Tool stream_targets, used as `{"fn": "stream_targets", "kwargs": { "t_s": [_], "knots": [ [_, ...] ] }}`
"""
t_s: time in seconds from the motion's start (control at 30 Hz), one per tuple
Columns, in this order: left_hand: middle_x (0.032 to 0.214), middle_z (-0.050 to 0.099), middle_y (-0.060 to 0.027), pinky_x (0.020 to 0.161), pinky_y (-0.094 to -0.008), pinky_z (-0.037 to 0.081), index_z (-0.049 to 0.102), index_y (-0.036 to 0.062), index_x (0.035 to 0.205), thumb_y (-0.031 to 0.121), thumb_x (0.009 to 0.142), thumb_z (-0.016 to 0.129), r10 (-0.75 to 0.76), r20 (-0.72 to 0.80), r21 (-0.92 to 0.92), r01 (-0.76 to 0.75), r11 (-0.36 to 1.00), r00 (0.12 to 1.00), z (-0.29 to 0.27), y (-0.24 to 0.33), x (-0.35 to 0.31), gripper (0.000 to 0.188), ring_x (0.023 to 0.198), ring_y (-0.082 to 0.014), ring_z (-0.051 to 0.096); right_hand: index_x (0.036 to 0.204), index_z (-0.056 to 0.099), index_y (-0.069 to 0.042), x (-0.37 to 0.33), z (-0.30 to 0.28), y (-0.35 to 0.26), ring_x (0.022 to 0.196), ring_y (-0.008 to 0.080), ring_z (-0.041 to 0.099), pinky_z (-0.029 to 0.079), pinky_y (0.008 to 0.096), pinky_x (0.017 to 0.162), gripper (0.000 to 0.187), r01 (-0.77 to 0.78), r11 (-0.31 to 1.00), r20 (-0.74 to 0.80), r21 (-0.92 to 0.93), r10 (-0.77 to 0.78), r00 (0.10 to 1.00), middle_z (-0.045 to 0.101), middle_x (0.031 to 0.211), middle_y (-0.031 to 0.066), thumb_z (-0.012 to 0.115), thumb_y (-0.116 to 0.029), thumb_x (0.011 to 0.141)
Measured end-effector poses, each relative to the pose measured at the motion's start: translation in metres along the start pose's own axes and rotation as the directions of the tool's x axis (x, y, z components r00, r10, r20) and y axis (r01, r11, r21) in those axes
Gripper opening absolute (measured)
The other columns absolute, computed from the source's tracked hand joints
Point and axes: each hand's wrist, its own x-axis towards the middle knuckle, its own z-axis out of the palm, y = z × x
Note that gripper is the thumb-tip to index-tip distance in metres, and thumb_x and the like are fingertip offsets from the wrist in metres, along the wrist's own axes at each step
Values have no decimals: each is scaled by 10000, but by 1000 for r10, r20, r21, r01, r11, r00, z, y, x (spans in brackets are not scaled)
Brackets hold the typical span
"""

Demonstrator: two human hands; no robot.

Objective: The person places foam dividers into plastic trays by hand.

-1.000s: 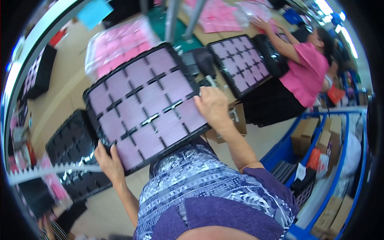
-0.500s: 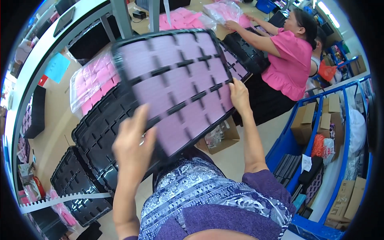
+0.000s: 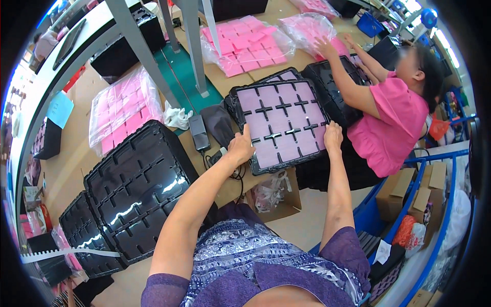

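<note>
A black plastic tray (image 3: 273, 136) is lined with pale pink-purple pads showing between its cross-shaped dividers. My left hand (image 3: 240, 147) grips its left edge, thumb along the rim, and my right hand (image 3: 333, 137) has hold of the right edge. The tray is over the bench beside the co-worker, overlapping a similar pink-lined tray (image 3: 280, 76) behind it; whether the two touch I cannot tell. To the left of my left forearm, a glossy black tray stack (image 3: 134, 176) with cross-shaped ridges stands at the bench's near edge.
A person in a pink top (image 3: 381, 115) works at my right, arms over a black tray (image 3: 330, 84). Pink pads in clear plastic (image 3: 250, 46) lie on the bench. Grey metal posts (image 3: 189, 46) rise there. A cardboard box (image 3: 281, 199) stands below; a blue rack (image 3: 442, 204) is at right.
The pink-lined tray has moved from in front of me away to the right, over the bench. My left hand, blurred and off the tray's edge before, now grips it.
</note>
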Motion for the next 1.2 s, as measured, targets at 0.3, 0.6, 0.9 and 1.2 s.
{"fn": "stream_targets", "kwargs": {
  "t_s": [0.3, 0.6, 0.9, 1.2],
  "knots": [
    [1192, 542, -344, 912, -515, 501, 168, -37, 1498, 207, 875, 679, 51, -5, 5, -51, 999, 999, 29, 5, 5, 842, 1065, -500, 593, 1073, 606, -34, 75, 46, -7, 1017, 349, 634, 535, 481, 833, 216, 30, 996, 82, -90, -22, 996, 660, 1034, 167, 519, -209, 981],
    [1189, 565, -327, 920, -521, 488, 240, -5, 1469, 204, 893, 652, 14, 74, -59, -9, 998, 997, 28, 4, 3, 739, 1071, -483, 599, 1111, 590, -27, 87, 41, -5, 1006, 372, 677, 545, 476, 851, 238, 54, 980, 334, -189, 13, 943, 696, 1062, 196, 452, -152, 963],
    [1282, 472, -330, 982, -512, 481, 196, 113, 1527, 231, 829, 714, -153, -25, -114, 149, 982, 988, -4, -14, 15, 877, 1143, -501, 555, 1121, 603, -28, 94, 47, -5, 1008, 404, 681, 559, 503, 839, 269, 77, 978, 343, -195, -6, 939, 693, 1077, 216, 453, -185, 962],
    [1378, 354, -374, 935, -489, 523, 106, -147, 1441, 265, 829, 704, -306, -175, -188, 273, 943, 936, -31, -16, -28, 949, 1176, -488, 538, 1270, 551, -57, 77, 10, -98, 1122, 387, 630, 527, 519, 904, 364, 122, 988, 72, -94, -115, 991, 634, 1234, 191, 510, -173, 927]
  ]
}}
